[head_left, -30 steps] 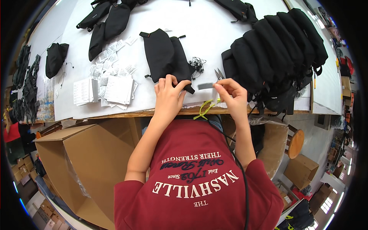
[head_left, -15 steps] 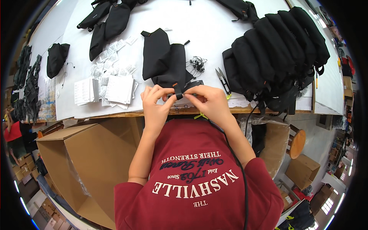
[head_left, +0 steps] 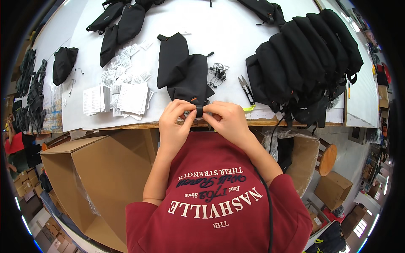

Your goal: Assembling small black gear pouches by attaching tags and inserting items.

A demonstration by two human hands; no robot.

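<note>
My left hand (head_left: 175,121) and my right hand (head_left: 225,119) meet at the table's near edge, both pinching the strap end (head_left: 199,110) of a black fabric pouch (head_left: 190,78). The pouch lies flat just beyond my fingers, overlapping a second black pouch (head_left: 171,52). A small orange tab shows on it near my left thumb. Small thread snips (head_left: 246,87) lie on the table to the right of my right hand, untouched.
A row of black bags (head_left: 308,55) is stacked at the right. White paper tags and leaflets (head_left: 126,95) are scattered at the left, with more black pouches (head_left: 122,21) behind. A tangle of small black cords (head_left: 218,72) lies beside the pouch. An open cardboard box (head_left: 97,177) stands below the table.
A second ago my right hand was by the snips at the right; it has left them and joined my left hand on the pouch's strap end, drawn closer to the table edge.
</note>
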